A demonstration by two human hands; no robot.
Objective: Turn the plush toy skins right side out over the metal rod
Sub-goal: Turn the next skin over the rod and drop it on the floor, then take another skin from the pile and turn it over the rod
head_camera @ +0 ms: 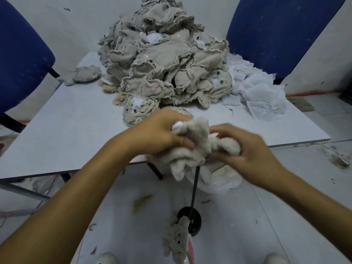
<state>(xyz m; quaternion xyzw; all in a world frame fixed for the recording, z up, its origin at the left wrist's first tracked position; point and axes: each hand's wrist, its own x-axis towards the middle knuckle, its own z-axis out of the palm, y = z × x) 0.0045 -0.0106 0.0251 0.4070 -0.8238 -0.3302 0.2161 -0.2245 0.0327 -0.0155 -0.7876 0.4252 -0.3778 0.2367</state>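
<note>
A beige furry plush skin [198, 147] sits bunched over the top of the thin black metal rod [195, 189], which stands on a round black base [191, 220] on the floor. My left hand [160, 133] grips the skin's left side, fingers curled round the fabric. My right hand [245, 149] holds its right side, fingers curled into the fur. One furry limb hangs down beside the rod. The rod's top is hidden inside the skin.
A large pile of inside-out beige skins [165, 60] lies on the white table [66, 126], white fabric pieces [261, 92] to its right. A turned plush skin [177, 242] lies on the floor by the base. Blue chairs [282, 33] stand behind.
</note>
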